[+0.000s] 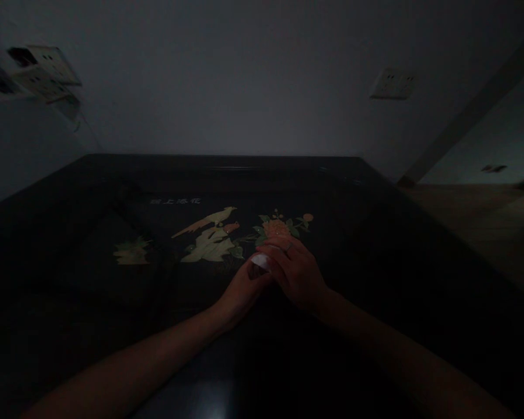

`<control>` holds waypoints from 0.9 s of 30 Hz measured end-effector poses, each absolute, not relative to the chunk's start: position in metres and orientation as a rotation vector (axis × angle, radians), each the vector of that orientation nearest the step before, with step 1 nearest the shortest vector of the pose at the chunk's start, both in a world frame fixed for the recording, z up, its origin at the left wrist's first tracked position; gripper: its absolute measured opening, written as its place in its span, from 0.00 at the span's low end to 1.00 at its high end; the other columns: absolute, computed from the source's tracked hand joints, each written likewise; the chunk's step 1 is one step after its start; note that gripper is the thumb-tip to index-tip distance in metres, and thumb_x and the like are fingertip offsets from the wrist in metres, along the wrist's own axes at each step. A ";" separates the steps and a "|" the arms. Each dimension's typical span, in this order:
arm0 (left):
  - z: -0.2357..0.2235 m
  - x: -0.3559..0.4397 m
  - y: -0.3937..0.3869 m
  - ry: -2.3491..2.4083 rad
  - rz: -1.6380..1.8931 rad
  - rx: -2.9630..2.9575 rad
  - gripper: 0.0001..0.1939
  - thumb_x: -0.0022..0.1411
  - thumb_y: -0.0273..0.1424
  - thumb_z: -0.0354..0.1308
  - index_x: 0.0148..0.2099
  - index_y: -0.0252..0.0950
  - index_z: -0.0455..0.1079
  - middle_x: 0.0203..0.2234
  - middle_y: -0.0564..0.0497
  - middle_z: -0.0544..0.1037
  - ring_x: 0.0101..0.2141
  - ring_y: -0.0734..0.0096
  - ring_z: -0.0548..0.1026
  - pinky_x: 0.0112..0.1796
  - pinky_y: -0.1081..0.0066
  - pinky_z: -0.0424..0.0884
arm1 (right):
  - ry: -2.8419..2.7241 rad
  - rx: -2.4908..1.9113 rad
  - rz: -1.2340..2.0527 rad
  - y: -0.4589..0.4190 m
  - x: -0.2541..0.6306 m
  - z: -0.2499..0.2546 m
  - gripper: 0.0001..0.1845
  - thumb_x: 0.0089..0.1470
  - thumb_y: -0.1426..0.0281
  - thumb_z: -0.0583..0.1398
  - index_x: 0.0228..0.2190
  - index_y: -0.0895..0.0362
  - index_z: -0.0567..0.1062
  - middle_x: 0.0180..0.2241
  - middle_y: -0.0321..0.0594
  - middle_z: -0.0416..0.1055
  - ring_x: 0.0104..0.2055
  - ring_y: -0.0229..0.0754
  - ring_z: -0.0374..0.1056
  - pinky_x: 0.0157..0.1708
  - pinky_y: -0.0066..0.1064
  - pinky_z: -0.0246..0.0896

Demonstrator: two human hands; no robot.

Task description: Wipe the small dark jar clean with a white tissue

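In dim light my left hand (243,288) and my right hand (297,272) meet over the middle of a dark table (218,337). Between them sits a small white object (260,262), perhaps paper or cloth; its kind is too dark to tell. The left fingers curl round its near left side, with the thumb toward the right hand. From the right, my other hand bends its fingers over the top of it, and a ring shows on one finger. Most of the object is hidden by both hands.
The tabletop bears a bird picture (209,238), a flower picture (276,226) and pale lettering (175,201). The table's far edge meets a grey wall (227,87). Wall sockets (55,65) are at the left, another socket plate (393,84) at the right. Wooden floor (475,221) lies beyond the right edge.
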State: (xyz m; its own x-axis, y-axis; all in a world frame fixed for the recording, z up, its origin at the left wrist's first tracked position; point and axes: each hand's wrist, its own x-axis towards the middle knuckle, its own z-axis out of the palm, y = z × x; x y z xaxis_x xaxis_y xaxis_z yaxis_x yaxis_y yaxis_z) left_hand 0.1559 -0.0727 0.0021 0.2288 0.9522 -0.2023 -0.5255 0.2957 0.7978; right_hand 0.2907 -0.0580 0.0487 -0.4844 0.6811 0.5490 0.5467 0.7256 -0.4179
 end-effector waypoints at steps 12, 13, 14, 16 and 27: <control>0.006 0.152 -0.076 0.598 1.041 0.691 0.28 0.42 0.34 0.72 0.47 0.34 0.70 0.44 0.44 0.76 0.48 0.60 0.72 0.54 0.62 0.60 | -1.323 -1.035 1.266 -0.042 0.293 0.038 0.20 0.55 0.53 0.54 0.32 0.52 0.80 0.31 0.38 0.79 0.34 0.46 0.74 0.36 0.38 0.68; 0.006 0.152 -0.076 0.593 1.034 0.698 0.28 0.43 0.35 0.71 0.47 0.34 0.70 0.45 0.44 0.76 0.48 0.59 0.72 0.54 0.61 0.60 | -1.280 -1.033 1.307 -0.042 0.293 0.037 0.20 0.54 0.52 0.54 0.31 0.52 0.80 0.29 0.38 0.78 0.33 0.47 0.74 0.35 0.38 0.68; 0.005 0.152 -0.076 0.586 1.027 0.703 0.28 0.43 0.35 0.71 0.47 0.34 0.70 0.45 0.44 0.76 0.48 0.59 0.72 0.54 0.61 0.60 | -1.261 -1.034 1.326 -0.042 0.293 0.037 0.21 0.54 0.52 0.55 0.30 0.52 0.80 0.28 0.39 0.78 0.33 0.47 0.74 0.34 0.38 0.68; 0.004 0.152 -0.075 0.581 1.018 0.708 0.28 0.43 0.35 0.71 0.47 0.34 0.70 0.44 0.43 0.76 0.47 0.59 0.72 0.53 0.61 0.60 | -1.286 -1.045 1.283 -0.043 0.292 0.038 0.21 0.54 0.52 0.55 0.30 0.53 0.80 0.28 0.39 0.78 0.32 0.47 0.73 0.35 0.38 0.68; 0.003 0.153 -0.076 0.795 1.073 0.724 0.23 0.41 0.28 0.71 0.42 0.34 0.71 0.33 0.51 0.77 0.36 0.69 0.74 0.41 0.71 0.67 | -2.129 -0.853 0.303 -0.063 0.293 0.047 0.15 0.59 0.69 0.51 0.42 0.54 0.75 0.43 0.46 0.74 0.48 0.48 0.66 0.50 0.43 0.59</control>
State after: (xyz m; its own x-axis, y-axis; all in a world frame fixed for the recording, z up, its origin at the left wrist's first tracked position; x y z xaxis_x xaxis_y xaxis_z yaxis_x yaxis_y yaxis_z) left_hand 0.1534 -0.0759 0.0026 0.2668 0.9420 -0.2034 -0.4691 0.3113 0.8265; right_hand 0.2929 -0.0627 0.0473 -0.4487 0.6652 0.5968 0.4723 0.7434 -0.4736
